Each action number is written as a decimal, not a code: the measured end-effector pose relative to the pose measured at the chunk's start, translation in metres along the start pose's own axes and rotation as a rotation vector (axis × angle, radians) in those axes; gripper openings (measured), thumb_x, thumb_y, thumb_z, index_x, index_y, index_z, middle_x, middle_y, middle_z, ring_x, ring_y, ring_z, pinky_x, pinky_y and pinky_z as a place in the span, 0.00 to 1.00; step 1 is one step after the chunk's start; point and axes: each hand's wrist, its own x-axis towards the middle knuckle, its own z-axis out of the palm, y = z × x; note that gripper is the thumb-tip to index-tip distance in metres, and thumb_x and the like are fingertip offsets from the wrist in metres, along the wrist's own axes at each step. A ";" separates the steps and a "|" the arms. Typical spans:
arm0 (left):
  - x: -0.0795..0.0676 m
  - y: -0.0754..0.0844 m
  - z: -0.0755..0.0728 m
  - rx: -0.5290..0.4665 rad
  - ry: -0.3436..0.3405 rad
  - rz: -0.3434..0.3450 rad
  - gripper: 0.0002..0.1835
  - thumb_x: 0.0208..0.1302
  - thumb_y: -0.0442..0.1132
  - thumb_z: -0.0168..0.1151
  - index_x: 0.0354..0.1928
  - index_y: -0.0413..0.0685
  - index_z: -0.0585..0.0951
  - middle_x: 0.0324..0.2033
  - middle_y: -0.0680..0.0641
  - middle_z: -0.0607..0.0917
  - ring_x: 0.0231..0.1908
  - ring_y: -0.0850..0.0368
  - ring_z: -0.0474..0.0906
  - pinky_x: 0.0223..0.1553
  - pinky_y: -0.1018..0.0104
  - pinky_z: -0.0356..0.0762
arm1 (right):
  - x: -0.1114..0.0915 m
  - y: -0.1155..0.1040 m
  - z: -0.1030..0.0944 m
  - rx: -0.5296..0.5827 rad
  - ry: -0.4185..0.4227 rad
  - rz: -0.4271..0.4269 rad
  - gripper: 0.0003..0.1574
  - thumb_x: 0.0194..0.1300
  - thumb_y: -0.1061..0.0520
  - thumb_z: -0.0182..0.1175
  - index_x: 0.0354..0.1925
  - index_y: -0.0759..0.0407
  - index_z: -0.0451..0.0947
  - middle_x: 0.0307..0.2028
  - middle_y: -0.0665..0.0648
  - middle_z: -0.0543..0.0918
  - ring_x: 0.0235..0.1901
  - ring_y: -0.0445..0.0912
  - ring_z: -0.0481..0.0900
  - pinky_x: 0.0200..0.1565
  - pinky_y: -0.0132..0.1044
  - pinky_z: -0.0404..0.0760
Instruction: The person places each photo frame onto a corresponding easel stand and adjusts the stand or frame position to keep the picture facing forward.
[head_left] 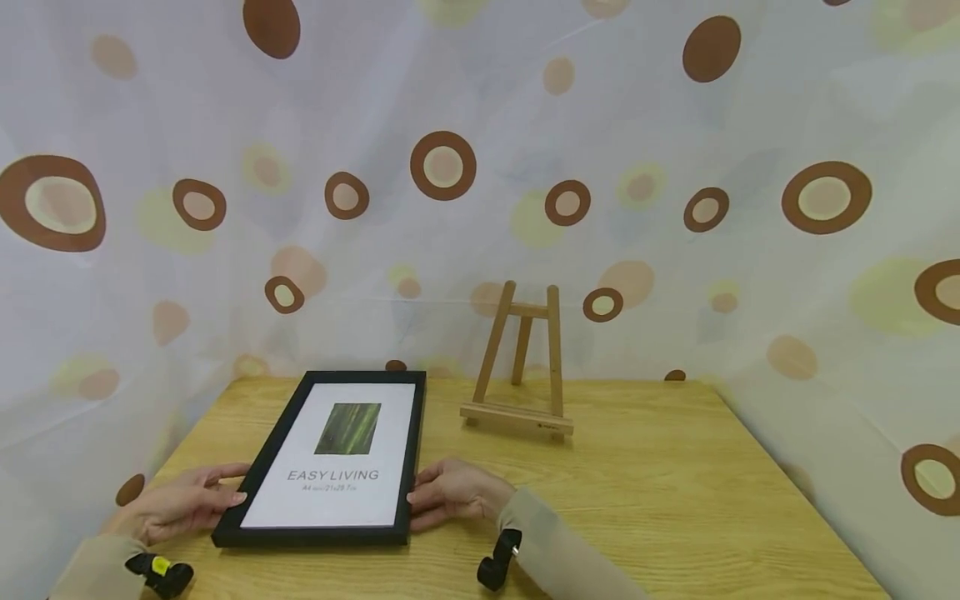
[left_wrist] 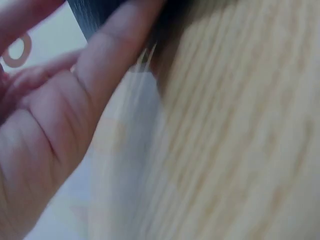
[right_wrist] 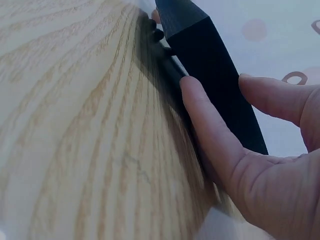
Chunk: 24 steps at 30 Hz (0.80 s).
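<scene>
A black picture frame (head_left: 408, 467) with a white "EASY LIVING" insert lies face up at the left of the table, its near edge toward me. My left hand (head_left: 183, 504) grips its left side near the front corner, thumb along the border. On the opposite side, my right hand (head_left: 457, 493) holds the right border with bent fingers. The right wrist view has one finger low along the underside of the frame (right_wrist: 215, 65) and another at its edge, with a shadowed gap over the wood. Part of the black border (left_wrist: 95, 17) shows past my left hand (left_wrist: 65, 110).
A small wooden easel (head_left: 517, 412) stands at the back of the table, right of the frame. Behind the light wooden table (head_left: 660, 492) hangs a white curtain (head_left: 487, 83) patterned with brown rings and pale spots; it also closes in both sides.
</scene>
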 end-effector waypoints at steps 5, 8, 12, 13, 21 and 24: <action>-0.002 -0.001 0.003 0.029 -0.076 0.030 0.42 0.66 0.24 0.42 0.64 0.39 0.22 0.56 0.42 0.70 0.55 0.42 0.68 0.56 0.46 0.63 | -0.003 -0.001 0.000 -0.004 0.015 -0.018 0.18 0.59 0.73 0.53 0.49 0.77 0.67 0.37 0.65 0.79 0.38 0.53 0.79 0.42 0.53 0.77; -0.001 -0.002 0.003 0.047 -0.141 0.049 0.42 0.65 0.23 0.41 0.66 0.45 0.24 0.59 0.44 0.65 0.57 0.42 0.65 0.57 0.46 0.61 | -0.005 -0.003 -0.001 -0.002 0.034 -0.021 0.21 0.58 0.73 0.52 0.52 0.77 0.65 0.38 0.65 0.79 0.39 0.54 0.79 0.41 0.53 0.77; -0.002 -0.003 0.003 0.049 -0.210 0.079 0.43 0.65 0.22 0.40 0.65 0.49 0.22 0.60 0.40 0.63 0.57 0.40 0.63 0.58 0.48 0.61 | -0.006 -0.005 -0.001 -0.015 0.046 -0.036 0.23 0.57 0.73 0.53 0.53 0.77 0.65 0.40 0.66 0.79 0.39 0.54 0.79 0.41 0.53 0.77; -0.002 -0.003 0.003 0.050 -0.213 0.084 0.43 0.65 0.22 0.40 0.65 0.49 0.22 0.60 0.39 0.64 0.57 0.40 0.64 0.57 0.48 0.61 | -0.006 -0.005 -0.002 -0.014 0.048 -0.040 0.23 0.57 0.73 0.54 0.52 0.76 0.65 0.40 0.66 0.79 0.39 0.54 0.79 0.41 0.53 0.77; 0.000 -0.003 0.008 0.073 -0.178 0.095 0.44 0.65 0.23 0.41 0.63 0.47 0.18 0.57 0.37 0.68 0.55 0.42 0.67 0.56 0.52 0.65 | -0.009 -0.005 -0.003 -0.001 0.070 -0.090 0.29 0.56 0.74 0.53 0.57 0.77 0.60 0.42 0.66 0.76 0.38 0.53 0.79 0.40 0.52 0.78; 0.002 -0.002 0.009 0.111 -0.154 0.120 0.45 0.65 0.23 0.43 0.61 0.38 0.18 0.56 0.40 0.69 0.54 0.44 0.69 0.55 0.52 0.66 | -0.010 -0.005 -0.004 0.001 0.075 -0.113 0.33 0.56 0.76 0.52 0.59 0.76 0.57 0.45 0.67 0.73 0.38 0.53 0.78 0.40 0.53 0.78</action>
